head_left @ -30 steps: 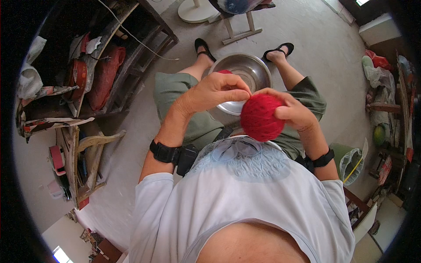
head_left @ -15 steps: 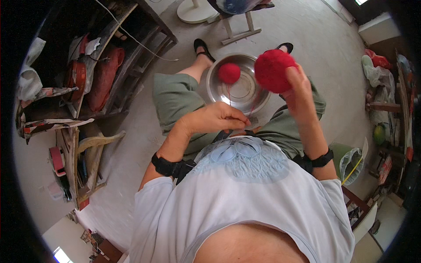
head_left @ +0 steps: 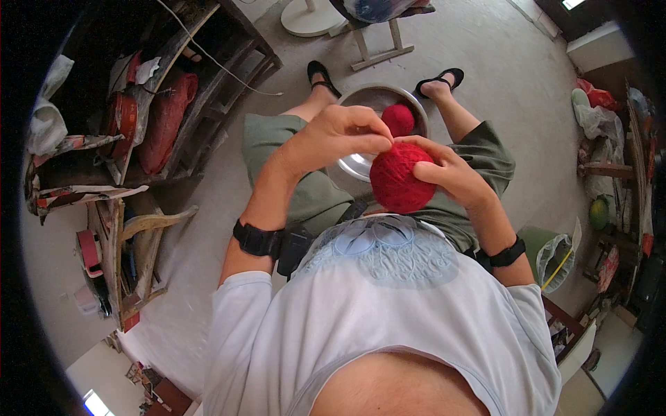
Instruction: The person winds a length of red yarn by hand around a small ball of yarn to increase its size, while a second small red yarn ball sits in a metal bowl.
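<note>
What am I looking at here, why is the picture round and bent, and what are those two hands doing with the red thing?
There is no machine here. The picture comes from a wide fisheye camera worn on a seated person's head, looking straight down, so the edges curve and you see their own pale shirt, knees and sandalled feet. The right hand cradles a large ball of red yarn. The left hand pinches at the top of that ball with its fingertips; any strand there is too fine to make out. Beyond the knees, on the concrete floor, sits a round metal bowl with a smaller red yarn ball inside. Cluttered wooden shelves stand to the person's left.
</note>
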Available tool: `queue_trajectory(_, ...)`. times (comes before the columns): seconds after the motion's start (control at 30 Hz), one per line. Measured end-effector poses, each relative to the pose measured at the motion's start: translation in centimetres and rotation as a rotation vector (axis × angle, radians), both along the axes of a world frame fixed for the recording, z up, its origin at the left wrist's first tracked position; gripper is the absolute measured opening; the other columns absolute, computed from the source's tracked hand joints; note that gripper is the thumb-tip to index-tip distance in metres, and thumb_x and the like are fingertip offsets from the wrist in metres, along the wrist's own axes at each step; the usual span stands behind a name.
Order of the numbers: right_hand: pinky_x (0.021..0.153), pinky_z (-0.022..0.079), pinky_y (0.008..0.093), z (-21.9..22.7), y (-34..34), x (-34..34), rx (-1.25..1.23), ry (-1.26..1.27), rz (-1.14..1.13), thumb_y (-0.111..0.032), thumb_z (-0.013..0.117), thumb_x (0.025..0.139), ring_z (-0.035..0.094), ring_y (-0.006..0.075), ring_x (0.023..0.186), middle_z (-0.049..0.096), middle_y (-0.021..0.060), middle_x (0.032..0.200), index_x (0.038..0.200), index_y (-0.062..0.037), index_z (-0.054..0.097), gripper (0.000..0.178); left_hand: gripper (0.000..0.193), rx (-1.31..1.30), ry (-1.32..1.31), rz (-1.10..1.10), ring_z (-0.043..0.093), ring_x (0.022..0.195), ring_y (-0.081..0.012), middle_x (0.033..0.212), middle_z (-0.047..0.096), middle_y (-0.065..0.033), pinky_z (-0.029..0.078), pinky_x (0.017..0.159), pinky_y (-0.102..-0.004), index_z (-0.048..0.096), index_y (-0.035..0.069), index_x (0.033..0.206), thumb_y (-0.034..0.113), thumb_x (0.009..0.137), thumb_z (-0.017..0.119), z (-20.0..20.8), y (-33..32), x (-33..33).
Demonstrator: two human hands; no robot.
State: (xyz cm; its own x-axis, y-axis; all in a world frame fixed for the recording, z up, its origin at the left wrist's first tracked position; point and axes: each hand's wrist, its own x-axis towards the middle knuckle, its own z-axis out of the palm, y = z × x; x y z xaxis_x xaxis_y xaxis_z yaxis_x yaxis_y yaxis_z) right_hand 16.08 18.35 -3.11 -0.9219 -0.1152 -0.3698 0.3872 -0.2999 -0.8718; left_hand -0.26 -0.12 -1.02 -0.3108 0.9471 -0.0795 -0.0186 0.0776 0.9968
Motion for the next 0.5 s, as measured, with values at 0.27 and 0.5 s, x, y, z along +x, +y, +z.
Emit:
queue_trajectory(0.27, 0.109, 0.039, 0.0427, -0.6, 3.2, 1.7, -0.400, 0.350, -0.355, -0.043, 0.065, 0.088, 0.050, 0.0275, 0.130, 0.050, 0.0145, 0.141, 0.143, 0.0019, 0.038, 0.076, 0.017, -0.134, -0.154, 0.150, 0.058, 0.074, -0.0051, 0.081, 0.066, 0.0025, 0.048, 0.067, -0.0214, 0.073, 0.006, 0.104, 0.016, 0.092, 0.066, -5.9, -2.7, 0.0)
queue_trajectory(0.5, 0.104, 0.044, 0.0395, 0.7, 2.3, -1.2, -0.287, 0.339, -0.554, -0.034, 0.058, 0.095, 0.055, 0.0256, 0.123, 0.055, 0.0159, 0.133, 0.138, 0.0048, 0.041, 0.060, 0.025, -0.289, -0.080, -0.206, 0.063, 0.088, -0.0079, 0.097, 0.071, -0.0034, 0.050, 0.076, -0.0243, 0.070, 0.002, 0.113, 0.013, 0.091, 0.068, -3.8, -2.3, 2.7)
